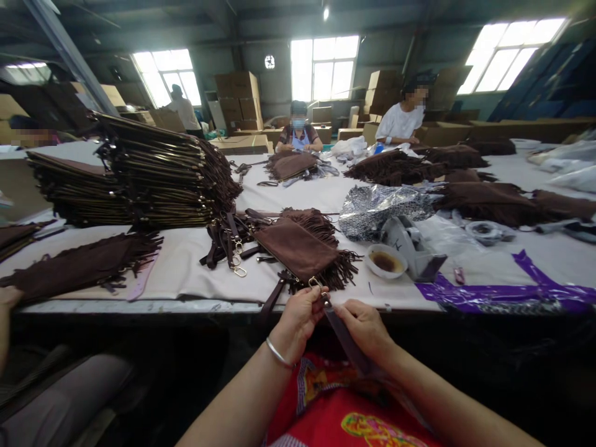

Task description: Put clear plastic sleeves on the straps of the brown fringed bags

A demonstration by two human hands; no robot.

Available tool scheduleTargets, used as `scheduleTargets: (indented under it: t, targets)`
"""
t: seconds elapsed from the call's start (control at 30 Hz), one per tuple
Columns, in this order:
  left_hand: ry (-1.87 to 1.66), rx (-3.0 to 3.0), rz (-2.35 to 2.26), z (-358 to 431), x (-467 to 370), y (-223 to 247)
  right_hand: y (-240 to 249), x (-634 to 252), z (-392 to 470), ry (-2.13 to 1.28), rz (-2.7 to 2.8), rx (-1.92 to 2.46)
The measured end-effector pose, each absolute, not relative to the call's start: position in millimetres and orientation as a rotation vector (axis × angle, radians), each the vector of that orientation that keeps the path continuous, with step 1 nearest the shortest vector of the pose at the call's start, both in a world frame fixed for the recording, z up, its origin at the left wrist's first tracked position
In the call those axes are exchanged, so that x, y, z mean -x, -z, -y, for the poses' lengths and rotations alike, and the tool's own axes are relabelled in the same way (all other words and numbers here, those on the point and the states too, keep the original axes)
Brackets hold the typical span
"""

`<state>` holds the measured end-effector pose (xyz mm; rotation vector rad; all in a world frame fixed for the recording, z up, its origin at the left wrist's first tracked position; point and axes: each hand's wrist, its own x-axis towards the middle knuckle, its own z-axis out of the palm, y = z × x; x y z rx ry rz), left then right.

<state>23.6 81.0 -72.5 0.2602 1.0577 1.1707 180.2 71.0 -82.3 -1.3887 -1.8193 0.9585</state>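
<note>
At the table's front edge, my left hand [302, 315] pinches a gold metal clasp [315, 284] at the near corner of a brown fringed pouch [298, 248]. My right hand [365, 326] grips a dark brown strap [344, 338] close to its metal end, and the strap hangs down toward my lap. The two hands are close together, with the strap's metal fitting between them. Which part of the fitting is hooked to the pouch is too small to tell. Left of the pouch lie several brown straps with gold clasps [239, 271].
A tall stack of brown pouches [162, 174] stands at the left. Right of the pouch are a bowl of brown liquid [385, 261], a grey tape dispenser [410, 248] and purple plastic [493, 292]. A co-worker's hand [9, 298] touches a pouch at far left. Other people are across the table.
</note>
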Motion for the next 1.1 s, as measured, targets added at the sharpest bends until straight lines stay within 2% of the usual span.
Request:
scheduleTargets:
  t: [0.33,0.7,1.1]
  targets:
    - [-1.191,-0.270,-1.001,-76.5,-17.4,77.5,79.3,-149.3,-110.9,-0.970,1.748,1.432]
    - [-1.172,-0.308,-1.247,-85.0,-12.7,72.9,78.9,-140.7,-111.8,-0.882,1.924,1.530]
    - [-1.109,-0.492,-1.046,-72.1,7.3,73.4,84.8,-128.4,-129.4,-1.013,1.784,1.547]
